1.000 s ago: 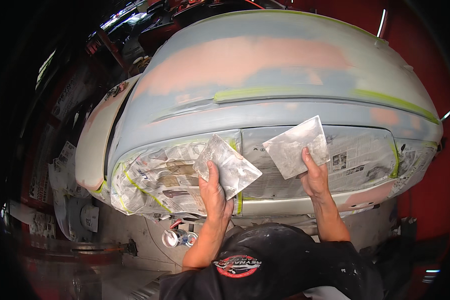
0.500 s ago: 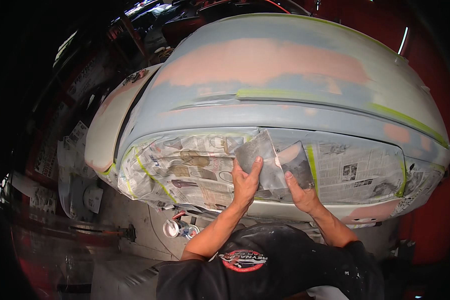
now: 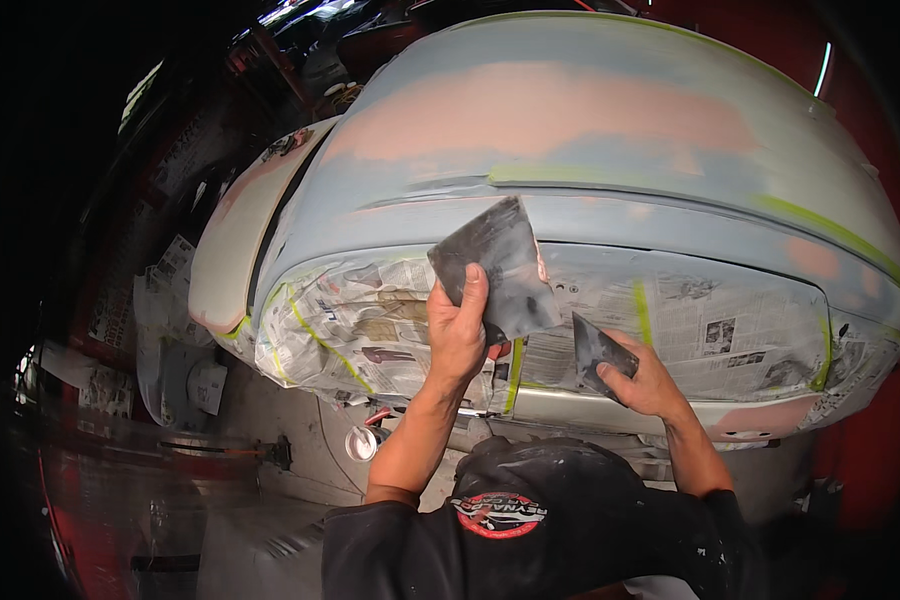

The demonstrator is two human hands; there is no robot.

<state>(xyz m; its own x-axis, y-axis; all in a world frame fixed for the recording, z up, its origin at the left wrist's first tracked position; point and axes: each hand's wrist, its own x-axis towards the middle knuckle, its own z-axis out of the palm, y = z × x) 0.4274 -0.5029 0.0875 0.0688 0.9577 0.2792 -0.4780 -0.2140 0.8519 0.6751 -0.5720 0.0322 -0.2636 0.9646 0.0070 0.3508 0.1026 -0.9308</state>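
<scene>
My left hand (image 3: 457, 328) grips a grey, smeared, squarish filler plate (image 3: 502, 268), its thumb across the near face. A streak of pinkish filler clings to the plate's right edge. In my right hand (image 3: 648, 380) is a smaller dark filler spreader (image 3: 597, 350), pinched under the thumb and pointing up and left. The spreader and plate are apart. Both hands are over the side of a car body (image 3: 670, 230), in front of windows masked with newspaper (image 3: 715, 320). Grey primer and pink filler patches cover the car's surface.
Green masking tape (image 3: 570, 177) runs along the roof edge. An open can (image 3: 361, 443) stands low at the left, below the car's side. Farther left are a grey panel (image 3: 175, 385) and more newspaper. A red wall (image 3: 870, 450) is at the right.
My left hand has raised the plate up and left. My right hand has drawn the spreader away, to the right, so the two no longer meet. The view has shifted slightly.
</scene>
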